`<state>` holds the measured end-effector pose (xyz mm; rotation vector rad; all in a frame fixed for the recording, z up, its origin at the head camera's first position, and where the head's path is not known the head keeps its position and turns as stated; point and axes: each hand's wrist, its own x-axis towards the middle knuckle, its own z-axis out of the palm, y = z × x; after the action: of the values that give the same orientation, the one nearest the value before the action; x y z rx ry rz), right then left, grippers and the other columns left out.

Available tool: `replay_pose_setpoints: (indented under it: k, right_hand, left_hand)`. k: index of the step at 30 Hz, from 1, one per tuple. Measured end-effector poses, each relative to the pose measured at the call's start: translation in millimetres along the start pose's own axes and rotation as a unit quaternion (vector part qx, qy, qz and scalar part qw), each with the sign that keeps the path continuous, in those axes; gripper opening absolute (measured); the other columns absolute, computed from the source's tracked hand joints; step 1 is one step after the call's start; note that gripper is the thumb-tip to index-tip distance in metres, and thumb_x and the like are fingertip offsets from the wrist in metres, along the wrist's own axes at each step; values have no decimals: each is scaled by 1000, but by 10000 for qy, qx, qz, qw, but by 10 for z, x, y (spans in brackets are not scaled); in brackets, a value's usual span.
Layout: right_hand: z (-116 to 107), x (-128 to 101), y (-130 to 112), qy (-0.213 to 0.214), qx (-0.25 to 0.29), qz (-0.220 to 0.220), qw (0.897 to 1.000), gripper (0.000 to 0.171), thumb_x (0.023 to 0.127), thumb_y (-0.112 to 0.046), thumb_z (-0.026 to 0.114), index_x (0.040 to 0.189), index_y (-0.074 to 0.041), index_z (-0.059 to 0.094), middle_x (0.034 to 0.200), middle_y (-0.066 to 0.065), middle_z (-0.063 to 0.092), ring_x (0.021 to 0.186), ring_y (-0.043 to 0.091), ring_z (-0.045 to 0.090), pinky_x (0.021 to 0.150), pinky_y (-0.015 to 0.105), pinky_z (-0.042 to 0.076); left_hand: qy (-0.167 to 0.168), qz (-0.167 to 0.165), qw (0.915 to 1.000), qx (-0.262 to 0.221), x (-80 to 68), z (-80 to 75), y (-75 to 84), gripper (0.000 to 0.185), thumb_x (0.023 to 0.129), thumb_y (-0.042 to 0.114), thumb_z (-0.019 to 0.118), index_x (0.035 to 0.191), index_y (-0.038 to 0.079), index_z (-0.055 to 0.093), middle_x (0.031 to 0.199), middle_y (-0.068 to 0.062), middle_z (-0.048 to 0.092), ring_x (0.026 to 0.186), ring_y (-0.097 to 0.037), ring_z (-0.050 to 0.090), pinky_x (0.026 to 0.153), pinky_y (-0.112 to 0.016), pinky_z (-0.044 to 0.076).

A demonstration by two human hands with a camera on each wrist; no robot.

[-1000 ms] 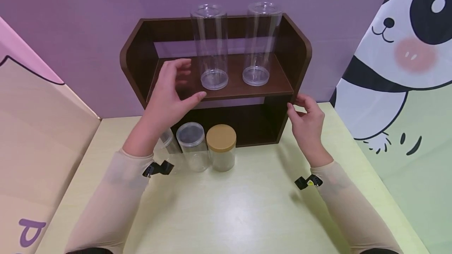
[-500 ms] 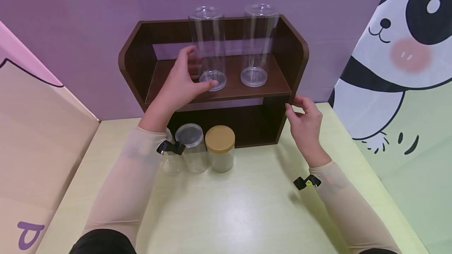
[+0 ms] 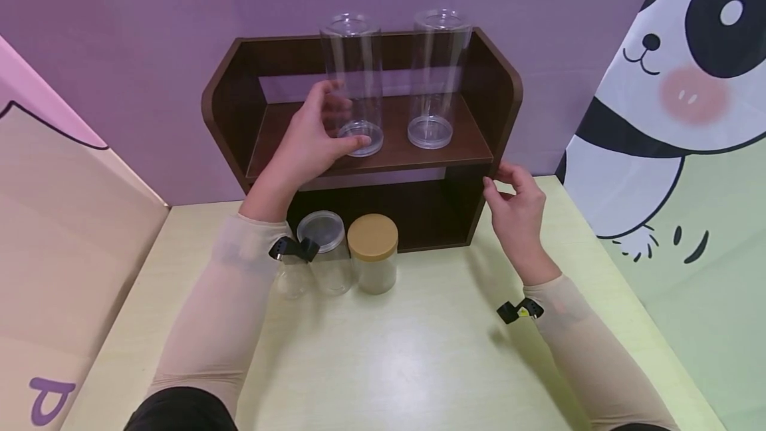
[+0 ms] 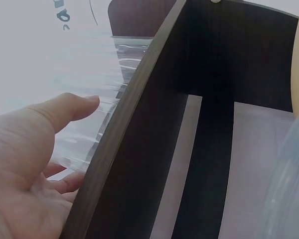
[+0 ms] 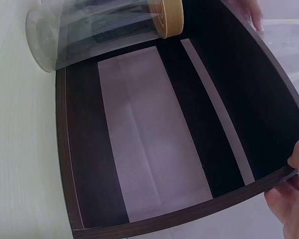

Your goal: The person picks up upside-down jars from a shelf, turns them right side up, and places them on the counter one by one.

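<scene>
Two tall clear plastic jars stand upright on the upper board of a dark brown two-level shelf (image 3: 233,92). My left hand (image 3: 302,142) holds the left jar (image 3: 363,78) low down, thumb across its front and fingers round its far left side. In the left wrist view the thumb lies against the clear wall of this jar (image 4: 89,122), above the shelf's edge. The right jar (image 3: 441,72) stands apart, untouched. With thumb and fingers, my right hand (image 3: 519,221) pinches the edge of the shelf's right side panel, also seen in the right wrist view.
On the table (image 3: 395,358), before the shelf's lower level, stand a jar with a wood-coloured lid (image 3: 374,238), a clear-lidded jar (image 3: 323,231) and another clear jar (image 3: 293,281) partly hidden by my left wrist. A purple backdrop hangs behind.
My left hand has moved right and closed round the lower part of the left tall jar. The right hand keeps its place on the side panel.
</scene>
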<state>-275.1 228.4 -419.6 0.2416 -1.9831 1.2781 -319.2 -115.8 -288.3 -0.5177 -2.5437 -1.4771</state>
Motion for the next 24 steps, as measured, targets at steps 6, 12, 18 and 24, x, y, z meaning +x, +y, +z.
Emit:
replay_pose_setpoints:
  k: [6, 12, 18, 24]
  right_hand:
    - [0, 6, -12, -6, 13, 31, 10000, 22, 102, 1, 76, 123, 1, 78, 118, 13, 79, 105, 20, 73, 81, 10, 57]
    - [-2, 4, 3, 25, -11, 27, 10000, 22, 102, 1, 76, 124, 2, 77, 118, 14, 79, 105, 15, 73, 81, 9, 58]
    - [-20, 3, -13, 48, 45, 8, 10000, 21, 102, 1, 76, 123, 2, 78, 117, 14, 79, 105, 15, 73, 80, 9, 58]
    - [-41, 4, -13, 25, -4, -44, 10000, 21, 102, 3, 75, 123, 4, 76, 117, 15, 78, 106, 20, 73, 80, 8, 56]
  left_hand:
    - [127, 156, 9998, -38, -114, -22, 41, 94, 92, 19, 93, 167, 20, 36, 152, -6, 58, 140, -18, 58, 116, -43, 54]
    - [141, 434, 9989, -63, -319, -43, 74, 94, 91, 22, 93, 167, 20, 38, 149, -7, 59, 135, -16, 60, 115, -45, 54]
    - [10, 588, 9982, -124, -547, -43, 102, 92, 90, 20, 93, 165, 20, 39, 145, 0, 61, 133, -16, 63, 116, -42, 54]
    - [-189, 794, 9961, -331, -742, -47, 116, 88, 90, 16, 92, 162, 18, 41, 150, -1, 61, 136, -16, 63, 116, -43, 54]
